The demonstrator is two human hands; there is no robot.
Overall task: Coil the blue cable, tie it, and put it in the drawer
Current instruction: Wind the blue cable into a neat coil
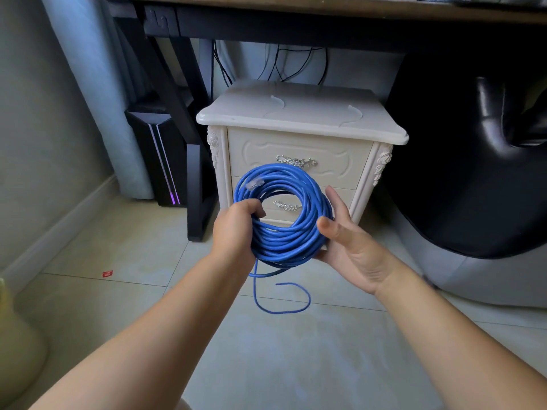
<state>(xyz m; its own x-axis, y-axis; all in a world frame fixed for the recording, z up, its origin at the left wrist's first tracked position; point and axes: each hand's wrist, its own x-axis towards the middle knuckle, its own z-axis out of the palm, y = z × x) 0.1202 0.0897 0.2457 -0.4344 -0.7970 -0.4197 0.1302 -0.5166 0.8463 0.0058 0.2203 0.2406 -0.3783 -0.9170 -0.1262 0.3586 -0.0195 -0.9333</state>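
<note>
While the left hand [236, 226] grips the blue cable [285, 214] coil tight, the right hand [346, 244] cups its other side, fingers spread. Loose tail dangles below both hands; the drawer [299, 156] behind them is closed.

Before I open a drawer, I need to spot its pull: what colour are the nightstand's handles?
Silver, ornate metal handles on the cream nightstand, clearest in the head view.

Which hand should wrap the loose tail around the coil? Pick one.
Right. The left hand is clenched around the blue cable coil, holding it; the right hand lies open against it, free for the hanging tail.
</note>
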